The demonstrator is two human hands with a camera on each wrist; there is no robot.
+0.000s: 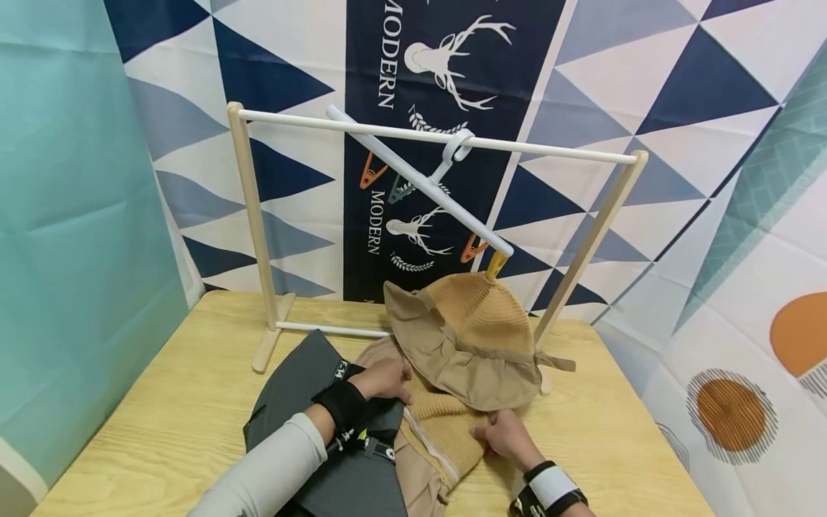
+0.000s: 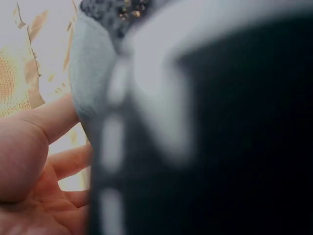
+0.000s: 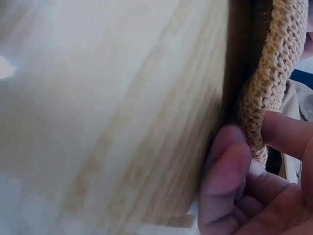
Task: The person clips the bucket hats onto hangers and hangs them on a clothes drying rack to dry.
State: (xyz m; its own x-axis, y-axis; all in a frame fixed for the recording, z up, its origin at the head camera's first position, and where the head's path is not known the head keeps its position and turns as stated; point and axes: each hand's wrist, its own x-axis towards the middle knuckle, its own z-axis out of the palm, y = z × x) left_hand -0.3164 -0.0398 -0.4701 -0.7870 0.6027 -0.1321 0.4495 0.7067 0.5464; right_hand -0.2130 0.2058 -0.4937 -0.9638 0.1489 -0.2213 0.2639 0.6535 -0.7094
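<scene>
Done, by the look: ruffled tan hat [image 1: 487,316] hangs from your hanger [image 1: 413,176] by a yellow clip [image 1: 496,264]. Likely remaining: tan knit piece [image 1: 446,424] and dark grey piece [image 1: 291,402], unclipped on the counter [image 1: 161,402]. Your right hand [image 1: 510,434] pinches the knit edge; your left hand [image 1: 385,377], grip unclear, lies between both.

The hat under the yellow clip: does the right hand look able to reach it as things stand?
Probably yes. In the head view the right hand is just below this hat, and nothing visible blocks the way; but it pinches the knitted cloth, so likely must release that first.
</scene>
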